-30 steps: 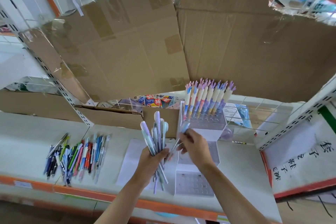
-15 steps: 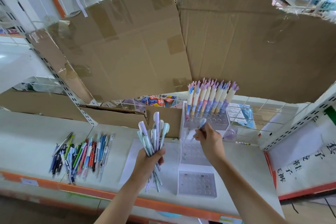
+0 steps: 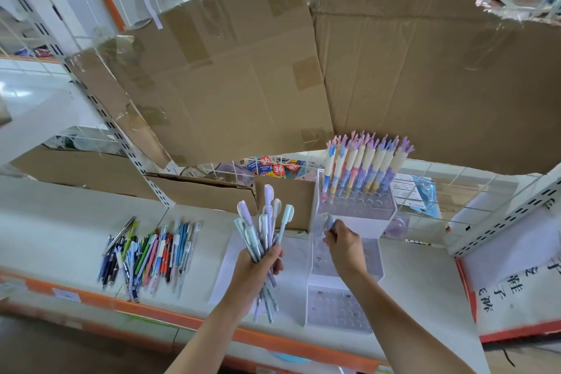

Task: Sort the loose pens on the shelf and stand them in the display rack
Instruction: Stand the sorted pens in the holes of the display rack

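Beside the tiered display rack (image 3: 349, 252), the left hand (image 3: 258, 267) clasps a bundle of light, slippery pastel pens (image 3: 267, 231) mid-barrel, while the right hand (image 3: 343, 244) pinches one pen (image 3: 329, 222) over the rack's middle tier.

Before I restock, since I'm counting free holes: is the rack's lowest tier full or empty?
Empty: the lowest tier shows only bare holes; pens stand only on the top tier.

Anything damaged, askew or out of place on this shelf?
Yes. The cardboard backing behind the shelf is torn ragged along its top edge and patched with tape. A heap of mixed pens lies loose and crisscrossed at the left. The display rack itself stands square.
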